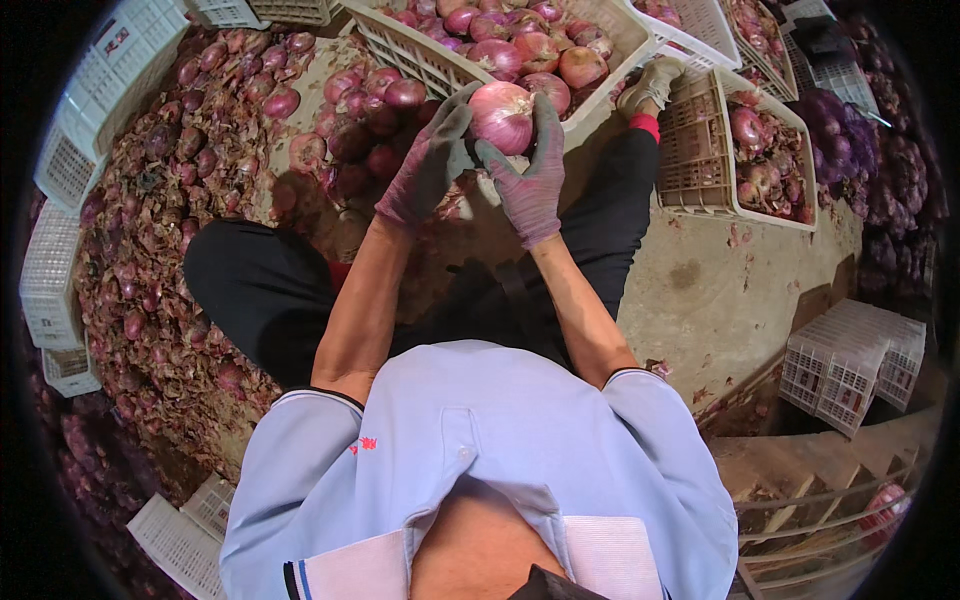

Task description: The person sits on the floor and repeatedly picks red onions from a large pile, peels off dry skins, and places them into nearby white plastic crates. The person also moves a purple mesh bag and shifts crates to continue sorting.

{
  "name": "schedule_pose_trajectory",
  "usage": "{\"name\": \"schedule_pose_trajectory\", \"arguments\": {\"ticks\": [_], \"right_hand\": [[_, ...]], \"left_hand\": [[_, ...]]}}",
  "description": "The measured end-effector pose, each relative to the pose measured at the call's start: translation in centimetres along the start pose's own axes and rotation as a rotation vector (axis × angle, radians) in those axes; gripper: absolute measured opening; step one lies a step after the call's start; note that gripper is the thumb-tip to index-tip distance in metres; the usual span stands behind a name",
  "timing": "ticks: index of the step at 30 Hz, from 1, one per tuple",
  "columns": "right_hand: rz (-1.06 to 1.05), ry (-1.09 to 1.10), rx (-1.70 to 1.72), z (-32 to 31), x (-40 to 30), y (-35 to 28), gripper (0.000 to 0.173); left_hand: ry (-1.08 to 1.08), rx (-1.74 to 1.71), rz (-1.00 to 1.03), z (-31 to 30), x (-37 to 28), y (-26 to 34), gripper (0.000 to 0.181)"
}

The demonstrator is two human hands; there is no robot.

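A large red onion (502, 118) is held up between both hands, just in front of the near rim of a white plastic crate (420, 56) heaped with red onions (536, 54). My left hand (442, 154), in a grey-coated, purple-stained work glove, lies along the onion's left side with its fingers pointing up. My right hand (529, 165), gloved alike, cups the onion from the right and below, thumb at its underside. Under and left of my left hand, a pile of loose red onions (352, 142) rests on the concrete floor.
Onions and dry skins (172, 225) cover the floor at left, bordered by white crates (52, 270). Another crate (694, 150) with onions and skins stands at right, near purple mesh bags (832, 139). Stacked crates (847, 360) and a curved slatted frame (817, 532) are at lower right.
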State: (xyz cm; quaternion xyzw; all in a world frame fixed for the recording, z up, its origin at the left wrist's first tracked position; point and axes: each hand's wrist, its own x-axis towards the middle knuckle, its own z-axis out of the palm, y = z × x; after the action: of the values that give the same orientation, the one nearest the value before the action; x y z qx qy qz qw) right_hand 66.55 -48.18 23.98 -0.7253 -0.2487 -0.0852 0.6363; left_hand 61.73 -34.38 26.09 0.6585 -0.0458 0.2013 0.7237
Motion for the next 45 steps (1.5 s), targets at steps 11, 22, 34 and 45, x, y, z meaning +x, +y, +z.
{"name": "schedule_pose_trajectory", "arguments": {"ticks": [11, 22, 34, 45], "right_hand": [[-0.055, -0.400, -0.286, -2.6, 1.2, -3.4, 0.092], [-0.075, -0.302, -0.334, -5.1, 4.6, 0.9, 0.081], [-0.255, -0.078, -1.392, -10.1, 25.5, 18.2, 0.069], [0.138, -0.369, -1.535, -9.7, 25.8, 22.5, 0.071]], "left_hand": [[-0.132, -0.432, -0.323, -1.0, -2.1, -0.6, 0.076], [0.030, 0.074, -0.779, 0.1, -0.7, -2.8, 0.043], [0.282, 0.094, -0.860, -3.0, 0.4, -6.9, 0.043], [0.221, 0.230, -1.001, -5.1, -3.8, -11.9, 0.049]]}}
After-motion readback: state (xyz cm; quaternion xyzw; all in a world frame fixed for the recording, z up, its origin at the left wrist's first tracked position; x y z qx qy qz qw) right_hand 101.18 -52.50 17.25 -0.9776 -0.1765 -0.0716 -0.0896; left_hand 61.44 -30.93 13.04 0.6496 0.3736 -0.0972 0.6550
